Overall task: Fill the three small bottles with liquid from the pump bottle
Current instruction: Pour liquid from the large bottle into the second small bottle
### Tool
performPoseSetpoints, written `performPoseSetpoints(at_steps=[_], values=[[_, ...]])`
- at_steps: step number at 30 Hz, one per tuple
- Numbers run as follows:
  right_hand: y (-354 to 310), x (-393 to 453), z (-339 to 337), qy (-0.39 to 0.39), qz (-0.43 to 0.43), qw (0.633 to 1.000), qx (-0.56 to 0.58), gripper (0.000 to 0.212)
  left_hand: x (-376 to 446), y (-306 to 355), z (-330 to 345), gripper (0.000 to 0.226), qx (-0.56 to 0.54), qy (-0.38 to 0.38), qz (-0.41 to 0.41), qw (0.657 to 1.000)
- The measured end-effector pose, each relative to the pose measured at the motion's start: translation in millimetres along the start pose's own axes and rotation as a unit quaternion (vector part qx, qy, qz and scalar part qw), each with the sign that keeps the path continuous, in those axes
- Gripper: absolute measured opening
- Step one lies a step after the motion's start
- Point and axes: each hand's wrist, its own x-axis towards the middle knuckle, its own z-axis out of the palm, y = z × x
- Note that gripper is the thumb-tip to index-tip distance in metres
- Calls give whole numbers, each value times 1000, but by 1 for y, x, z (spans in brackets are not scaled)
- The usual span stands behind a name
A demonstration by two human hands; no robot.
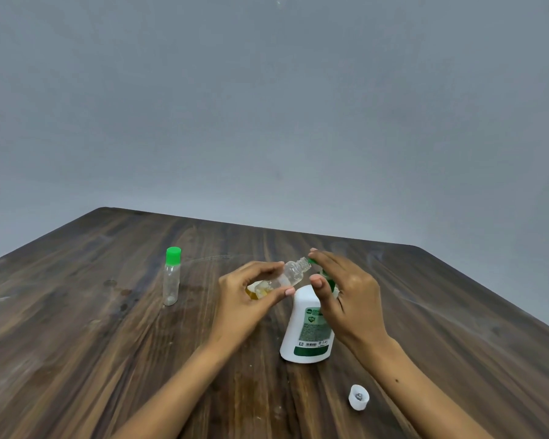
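A white pump bottle (306, 334) with a green label stands on the wooden table (108, 343). My right hand (346, 293) rests on its green pump head, fingers straight over the top. My left hand (251, 293) pinches a small clear bottle (293, 270), uncapped and tilted, with its open neck up against the green nozzle. Some yellowish liquid sits in its lower end, partly hidden by my fingers. A second small clear bottle (171, 277) with a green cap stands upright to the left. A third small bottle is not visible.
A loose white cap (358, 397) lies on the table in front of the pump bottle, to the right. A grey wall rises behind the table's far edge. Faint wet marks show on the wood near the capped bottle.
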Motion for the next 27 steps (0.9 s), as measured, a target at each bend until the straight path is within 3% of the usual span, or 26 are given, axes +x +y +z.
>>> performPoseSetpoints(at_steps=[27], values=[[-1, -3, 7, 3, 19, 1000, 15, 76, 0, 4, -1, 40, -8, 9, 3, 1000]])
